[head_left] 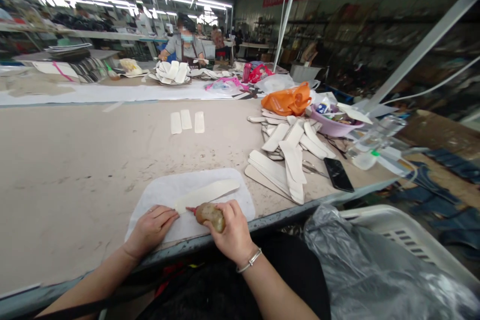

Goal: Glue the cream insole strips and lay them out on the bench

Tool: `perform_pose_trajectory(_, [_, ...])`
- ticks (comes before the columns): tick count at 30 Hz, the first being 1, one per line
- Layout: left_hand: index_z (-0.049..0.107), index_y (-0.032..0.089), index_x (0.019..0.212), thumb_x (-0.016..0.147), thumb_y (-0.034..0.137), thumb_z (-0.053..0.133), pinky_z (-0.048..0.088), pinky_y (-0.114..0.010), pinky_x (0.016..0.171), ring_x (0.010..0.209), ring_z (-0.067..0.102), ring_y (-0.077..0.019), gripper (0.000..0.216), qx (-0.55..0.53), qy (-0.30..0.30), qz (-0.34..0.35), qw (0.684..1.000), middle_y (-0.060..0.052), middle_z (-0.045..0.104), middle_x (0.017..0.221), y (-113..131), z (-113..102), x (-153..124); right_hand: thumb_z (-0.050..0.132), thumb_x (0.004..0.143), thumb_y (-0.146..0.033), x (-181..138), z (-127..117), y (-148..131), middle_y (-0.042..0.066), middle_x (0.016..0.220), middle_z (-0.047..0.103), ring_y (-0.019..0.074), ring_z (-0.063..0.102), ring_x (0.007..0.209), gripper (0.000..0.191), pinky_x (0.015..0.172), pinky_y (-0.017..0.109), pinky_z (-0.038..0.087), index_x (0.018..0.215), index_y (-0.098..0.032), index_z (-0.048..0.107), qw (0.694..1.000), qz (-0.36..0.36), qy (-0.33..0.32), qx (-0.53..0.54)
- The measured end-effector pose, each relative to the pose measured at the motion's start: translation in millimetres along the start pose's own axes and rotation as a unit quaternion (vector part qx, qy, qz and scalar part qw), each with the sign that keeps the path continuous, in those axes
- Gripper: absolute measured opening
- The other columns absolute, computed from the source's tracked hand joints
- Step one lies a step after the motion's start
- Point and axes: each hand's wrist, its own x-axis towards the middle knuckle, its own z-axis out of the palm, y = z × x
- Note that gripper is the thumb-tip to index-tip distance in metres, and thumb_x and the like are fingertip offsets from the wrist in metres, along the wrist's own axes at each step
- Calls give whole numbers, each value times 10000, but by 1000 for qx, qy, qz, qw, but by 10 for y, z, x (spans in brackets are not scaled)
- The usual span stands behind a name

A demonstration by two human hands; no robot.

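Note:
A long cream strip (210, 193) lies slantwise on a white sheet (150, 195) near the table's front edge. My left hand (155, 225) has its fingers together, with the fingertips pinning the strip's left end; its thumb is hidden. Wrapped in my right hand (233, 230) is a soft, brownish squeeze bottle (210, 216), tilted so its red nozzle points left and meets the strip near my left fingertips. Any liquid at the tip is too small to make out.
Three short white pieces (186, 120) lie farther back. On the right are piled pale strips (288, 150), scissors (313, 167), a phone (338, 175), an orange bag (287, 100) and a purple basin (337, 127). A co-worker (185, 45) sits across the table.

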Motion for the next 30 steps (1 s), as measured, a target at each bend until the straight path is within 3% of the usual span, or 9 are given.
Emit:
perform_pose_trajectory(8, [725,193,896,860,222,573,522,-285,803,824,633,-152,159,-12,-9,10,1000,-52,706,888,-49,13,-1,684,788,-249,-5,-474,256,62,987,533,214,567,893,320,830,362,518,1078,-220,551,990,59,88,-94])
perform_pose_trajectory(16, [722,198,863,851,250,580,530,-286,787,809,636,-155,151,-8,1,15,1000,-51,703,872,-27,5,29,649,812,-266,56,-692,463,94,982,539,258,561,932,289,810,417,523,1079,-196,561,969,67,167,-172])
perform_pose_trajectory(21, [722,198,864,839,251,590,533,-281,783,810,642,-159,144,-8,1,13,1000,-51,704,875,-42,16,14,653,812,-274,35,-557,369,85,1000,535,232,563,928,307,818,400,533,1092,-218,542,980,-3,179,-87])
perform_pose_trajectory(25, [722,193,874,837,232,592,529,-283,797,820,640,-157,141,-9,-3,9,1000,-52,704,887,-54,29,-5,683,798,-269,12,-253,223,77,1037,527,209,559,954,376,837,358,535,1140,-235,530,993,-49,110,-6])
perform_pose_trajectory(30, [714,169,870,835,205,599,526,-287,792,813,633,-156,125,-11,2,23,1000,-63,697,873,-55,30,-4,683,773,-216,21,-36,168,76,1051,525,218,551,973,409,797,331,547,1158,-256,553,997,-66,35,-31])
